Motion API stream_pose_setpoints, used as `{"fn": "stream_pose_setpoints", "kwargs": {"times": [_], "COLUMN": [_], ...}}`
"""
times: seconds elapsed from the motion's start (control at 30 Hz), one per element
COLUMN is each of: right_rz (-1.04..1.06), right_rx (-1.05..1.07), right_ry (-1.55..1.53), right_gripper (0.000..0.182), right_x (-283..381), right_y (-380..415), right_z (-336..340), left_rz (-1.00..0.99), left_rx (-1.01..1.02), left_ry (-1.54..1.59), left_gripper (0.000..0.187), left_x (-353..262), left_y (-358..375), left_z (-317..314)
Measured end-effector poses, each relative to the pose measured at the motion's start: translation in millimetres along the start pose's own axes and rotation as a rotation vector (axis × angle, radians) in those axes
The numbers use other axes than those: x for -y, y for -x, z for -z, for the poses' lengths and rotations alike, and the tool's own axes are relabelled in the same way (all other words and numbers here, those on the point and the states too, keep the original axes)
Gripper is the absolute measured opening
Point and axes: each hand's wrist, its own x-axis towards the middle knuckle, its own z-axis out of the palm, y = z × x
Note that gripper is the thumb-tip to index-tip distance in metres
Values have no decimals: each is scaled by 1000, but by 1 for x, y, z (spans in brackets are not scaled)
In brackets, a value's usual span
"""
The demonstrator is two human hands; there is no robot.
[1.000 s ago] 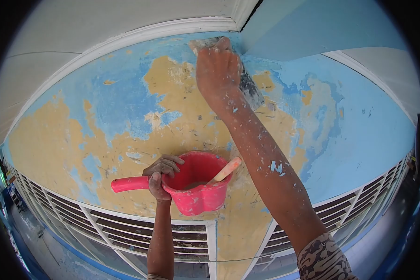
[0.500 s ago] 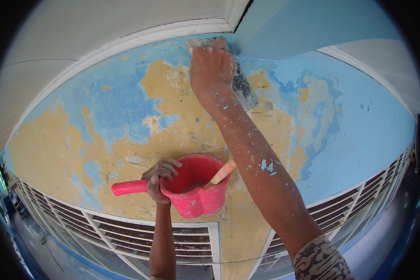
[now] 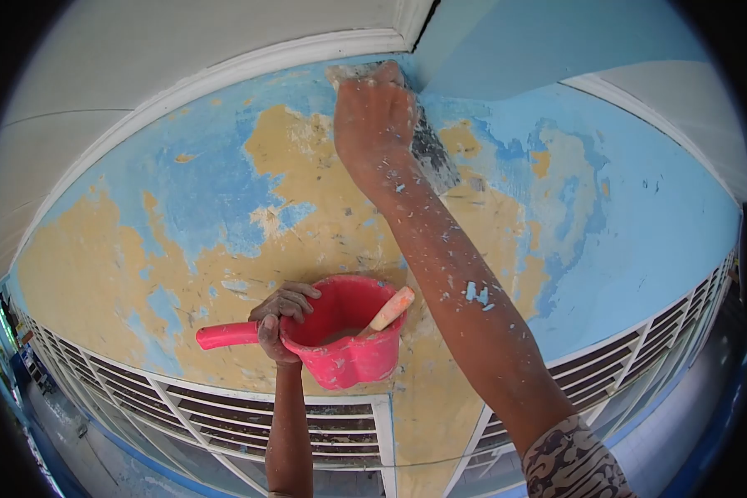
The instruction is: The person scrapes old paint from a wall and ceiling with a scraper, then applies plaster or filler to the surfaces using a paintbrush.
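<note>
My left hand [image 3: 282, 319] grips the rim of a pink dipper [image 3: 350, 357] beside its handle, which points left. Inside the dipper lies some greyish material, and a wooden-handled tool [image 3: 388, 310] leans out over its right side. Higher up, my right hand [image 3: 375, 108] is closed on a broad, paint-smeared scraper [image 3: 433, 153] against the wall, just below the ceiling trim. Part of the scraper is hidden behind my hand and wrist. Paint flakes dot my right forearm. Patches of yellow and peeling blue cover the wall [image 3: 199, 207] around both hands.
White trim [image 3: 307, 48] runs along the ceiling edge. A blue beam [image 3: 548, 50] juts out at the upper right. Below the wall are white louvred windows, one on the left [image 3: 170, 400] and one on the right [image 3: 622, 372].
The view has shifted very slightly. Both hands keep nearly the same places, with the dipper and scraper still held.
</note>
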Motion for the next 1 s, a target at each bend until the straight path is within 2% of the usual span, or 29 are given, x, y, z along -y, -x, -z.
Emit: {"fn": "stream_pose_setpoints", "kwargs": {"times": [0.13,0.2,0.33,0.4,0.53,0.6,0.73,0.83,0.93,1.0], "right_rz": [65,58,57,93,32,64,91,95,154,191], "right_rx": [27,-189,-214,56,61,55,40,-13,31,-110], "right_ry": [28,-66,-86,7,-39,57,-13,119,-10,69], "right_gripper": [16,13,11,12,13,13,12,12,11,10], "right_x": [-8,-12,-4,-7,3,1,-7,-1,-13,-10], "right_y": [20,5,15,33,30,37,34,32,29,26], "right_z": [7,-4,-8,13,8,10,9,4,12,1], "left_rz": [-22,-23,-15,-16,19,0,21,22,19,1], "left_rx": [20,24,33,49,37,21,11,-25,-61,-62], "left_ry": [6,-4,-12,-25,-58,-87,-104,-117,-105,-136], "left_gripper": [57,57,58,59,60,60,60,59,58,58], "left_x": [0,0,0,-1,-5,-6,-10,-10,-17,-24], "left_y": [-2,-4,-1,-1,7,6,13,23,32,36], "left_z": [-1,2,2,3,2,6,11,16,24,27]}}
